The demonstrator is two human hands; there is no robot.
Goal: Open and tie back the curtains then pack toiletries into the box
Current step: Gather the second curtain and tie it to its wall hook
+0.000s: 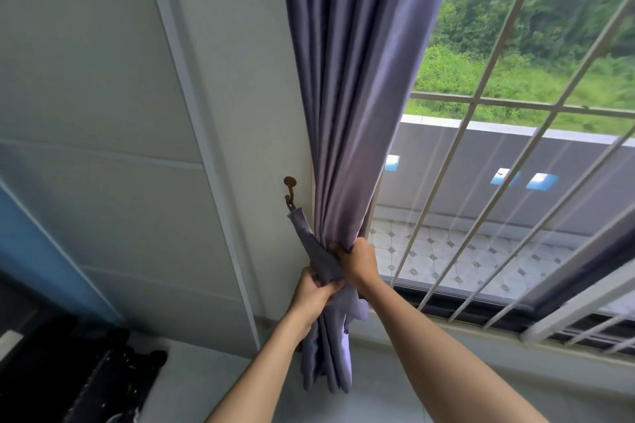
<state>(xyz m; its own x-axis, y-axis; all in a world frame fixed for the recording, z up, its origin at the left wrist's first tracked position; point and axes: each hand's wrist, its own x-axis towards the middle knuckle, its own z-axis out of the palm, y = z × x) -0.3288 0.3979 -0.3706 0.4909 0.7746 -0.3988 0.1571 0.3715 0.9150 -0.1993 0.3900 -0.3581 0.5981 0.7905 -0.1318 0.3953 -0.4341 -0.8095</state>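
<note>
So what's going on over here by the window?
A person is tying back a purple curtain that is gathered to the left side of a barred window. The right hand grips the bunched curtain, while the left hand holds the matching tieback strap, whose upper end hangs on a wall hook. The strap is not yet fastened around the curtain.

There is a single view, from the person's head, wide-angled so that straight edges bow near the borders. It faces forward and a little down into the corner where the wall [103, 79] meets the window [515, 148], looking out through the window bars [481, 134] on the right. It sits close: both forearms reach in from the bottom edge, and the left hand [311, 295] and right hand [355, 259] meet near centre on the curtain [357, 96].
</note>
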